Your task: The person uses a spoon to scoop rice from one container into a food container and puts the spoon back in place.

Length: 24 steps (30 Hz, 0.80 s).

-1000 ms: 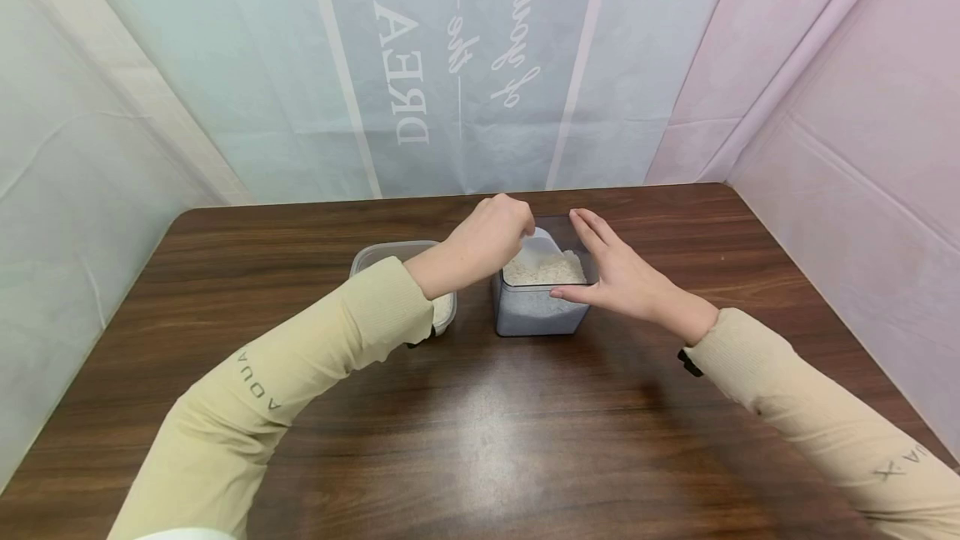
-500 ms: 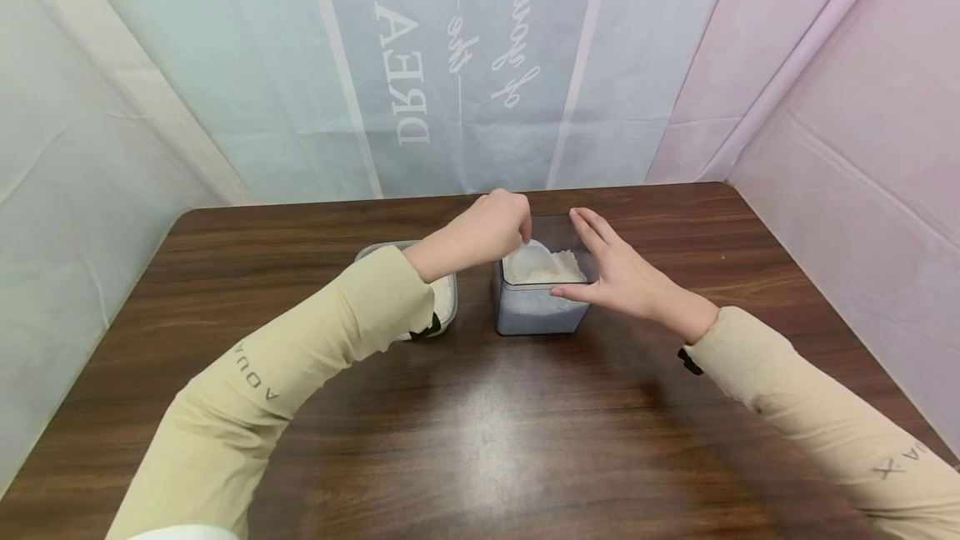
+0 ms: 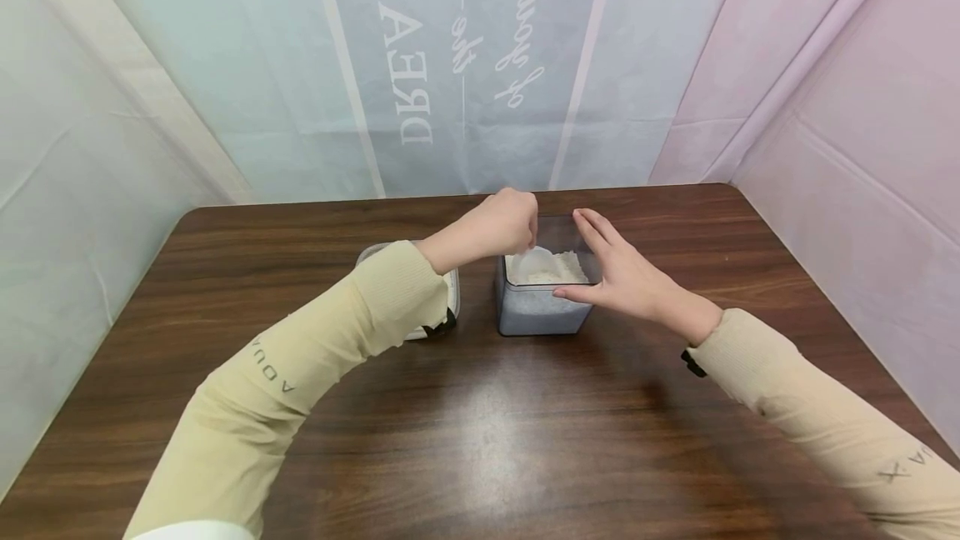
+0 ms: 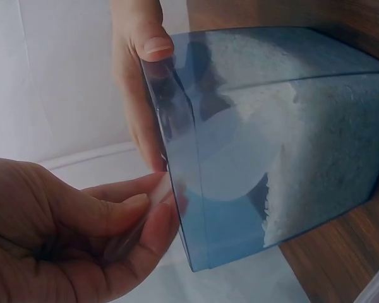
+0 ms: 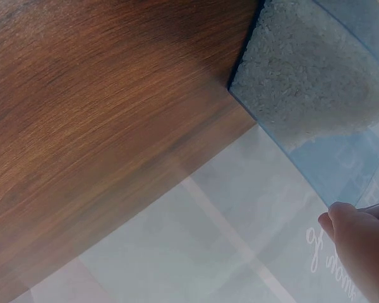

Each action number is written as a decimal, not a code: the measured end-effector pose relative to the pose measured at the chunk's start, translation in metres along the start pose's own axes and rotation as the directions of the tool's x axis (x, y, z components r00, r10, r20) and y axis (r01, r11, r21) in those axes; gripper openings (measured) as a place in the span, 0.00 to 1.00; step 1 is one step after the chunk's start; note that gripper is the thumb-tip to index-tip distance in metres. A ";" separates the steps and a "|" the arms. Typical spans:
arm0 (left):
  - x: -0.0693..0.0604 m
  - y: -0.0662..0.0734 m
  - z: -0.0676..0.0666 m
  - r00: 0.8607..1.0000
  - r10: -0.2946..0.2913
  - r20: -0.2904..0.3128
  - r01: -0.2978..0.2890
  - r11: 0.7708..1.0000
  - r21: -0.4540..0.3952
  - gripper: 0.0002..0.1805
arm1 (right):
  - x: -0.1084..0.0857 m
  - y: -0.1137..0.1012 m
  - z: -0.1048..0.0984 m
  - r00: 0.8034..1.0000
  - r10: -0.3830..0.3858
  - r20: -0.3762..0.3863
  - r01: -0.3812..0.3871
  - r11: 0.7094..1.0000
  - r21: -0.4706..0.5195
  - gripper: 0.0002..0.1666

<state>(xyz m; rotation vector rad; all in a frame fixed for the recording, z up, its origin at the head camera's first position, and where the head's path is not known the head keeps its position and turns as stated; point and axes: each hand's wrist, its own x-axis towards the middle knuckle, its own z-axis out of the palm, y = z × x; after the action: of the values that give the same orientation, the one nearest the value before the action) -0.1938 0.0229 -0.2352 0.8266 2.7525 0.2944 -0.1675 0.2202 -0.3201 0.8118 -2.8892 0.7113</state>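
Inspecting the table [image 3: 480, 440], we find the left hand [image 3: 506, 222] pinching a scoop [image 3: 536, 259] that reaches into the blue-tinted rice container [image 3: 544, 319]; the right hand [image 3: 626, 277] lies spread wide against it.

Head view: clear container [image 3: 456, 294] mostly hidden behind left sleeve [image 3: 322, 365]; handle of white scoop [image 3: 534, 261] covered by left hand [image 3: 504, 223]. Left wrist view: scoop bowl hazy through tinted rice bin [image 3: 543, 317]. Right wrist view: bin cut by top and right edges, right hand [image 5: 366, 243] by right and bottom.
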 end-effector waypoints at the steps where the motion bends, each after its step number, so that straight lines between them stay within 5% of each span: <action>1: 0.000 0.001 0.000 1.000 -0.010 0.006 0.010 1.000 0.001 0.11 | 0.000 0.000 0.000 1.000 -0.001 0.000 0.001 1.000 0.001 0.62; 7: 0.003 0.004 0.000 0.995 -0.072 0.068 0.078 0.993 -0.088 0.11 | 0.000 0.000 0.000 1.000 -0.011 -0.010 0.011 1.000 -0.001 0.62; 14: 0.008 0.005 0.006 0.984 -0.152 0.089 0.169 0.957 -0.235 0.10 | -0.001 0.001 0.001 1.000 -0.011 -0.004 0.011 1.000 0.012 0.62; 24: 0.013 0.007 0.011 0.972 -0.212 0.106 0.235 0.921 -0.310 0.07 | -0.001 0.001 0.002 1.000 -0.022 -0.015 0.022 1.000 0.011 0.61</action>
<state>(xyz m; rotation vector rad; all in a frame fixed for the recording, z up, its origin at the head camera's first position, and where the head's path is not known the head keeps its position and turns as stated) -0.1970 0.0371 -0.2466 0.4254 2.6000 0.6327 -0.1666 0.2206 -0.3226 0.8341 -2.8610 0.7292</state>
